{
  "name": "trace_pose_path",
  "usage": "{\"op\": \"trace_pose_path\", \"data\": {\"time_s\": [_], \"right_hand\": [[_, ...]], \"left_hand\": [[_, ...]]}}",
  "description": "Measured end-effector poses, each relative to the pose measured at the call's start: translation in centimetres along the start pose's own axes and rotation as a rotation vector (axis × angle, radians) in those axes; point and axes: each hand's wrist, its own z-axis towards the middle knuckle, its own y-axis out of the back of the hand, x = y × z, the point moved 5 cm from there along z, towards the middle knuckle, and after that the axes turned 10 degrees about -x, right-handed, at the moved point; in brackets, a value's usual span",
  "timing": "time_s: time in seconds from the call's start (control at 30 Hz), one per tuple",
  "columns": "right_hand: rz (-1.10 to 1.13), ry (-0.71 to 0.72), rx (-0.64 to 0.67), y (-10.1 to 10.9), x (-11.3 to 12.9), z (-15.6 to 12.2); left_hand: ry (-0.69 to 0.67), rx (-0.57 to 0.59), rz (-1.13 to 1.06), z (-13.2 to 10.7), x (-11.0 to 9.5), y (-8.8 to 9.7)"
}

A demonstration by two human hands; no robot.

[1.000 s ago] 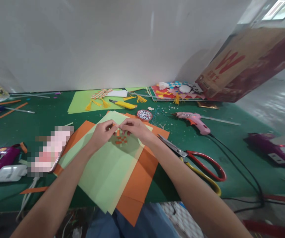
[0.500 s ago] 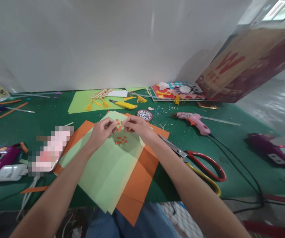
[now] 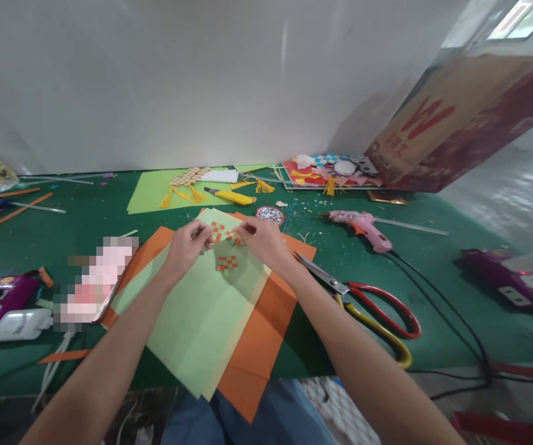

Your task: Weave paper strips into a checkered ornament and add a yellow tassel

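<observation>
My left hand (image 3: 191, 242) pinches a small orange-and-green woven paper piece (image 3: 217, 232) between thumb and fingers. A second woven paper piece (image 3: 233, 237) is held in the fingertips of my right hand (image 3: 261, 240), with a narrow gap between the two. Just below them, a third woven piece (image 3: 227, 264) lies on the light green paper sheets (image 3: 187, 321). Orange paper sheets (image 3: 264, 321) stick out from under the green ones. Large scissors (image 3: 340, 287) with red and yellow handles rest beside my right forearm.
A pink hot glue gun (image 3: 363, 228) with a cord lies to the right. Behind my hands are a yellow utility knife (image 3: 231, 196), a round dish of beads (image 3: 270, 215) and tasselled woven paper (image 3: 189, 179). A blurred-out phone (image 3: 102, 278) lies left; a paper bag (image 3: 461, 123) stands back right.
The two woven pieces, earlier close together between my fingertips, are now slightly apart. My left hand has shifted a little left and my right hand a little right.
</observation>
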Motion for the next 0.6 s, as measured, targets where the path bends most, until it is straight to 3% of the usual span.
{"op": "trace_pose_path", "data": {"time_s": [0.17, 0.3, 0.37, 0.43, 0.5, 0.6], "right_hand": [[-0.232, 0.005, 0.005, 3.8, -0.1, 1.0], [-0.511, -0.101, -0.129, 10.1, -2.6, 1.8], [-0.857, -0.228, -0.197, 13.6, -4.6, 1.6], [-0.99, -0.302, -0.221, 16.1, -6.2, 1.1], [-1.065, -0.347, -0.252, 17.9, -7.6, 0.3], [-1.109, -0.388, -0.26, 18.7, -9.4, -0.8]], "left_hand": [[-0.016, 0.062, 0.029, -0.4, -0.4, -0.4], [-0.009, 0.096, 0.035, -0.6, -0.7, -0.6], [0.002, 0.113, 0.031, -0.8, -0.8, -0.7], [0.017, 0.146, 0.023, -1.1, -1.0, -0.8], [0.033, 0.194, 0.012, -1.4, -1.3, -1.0], [0.039, 0.278, 0.006, -1.9, -1.6, -1.4]]}}
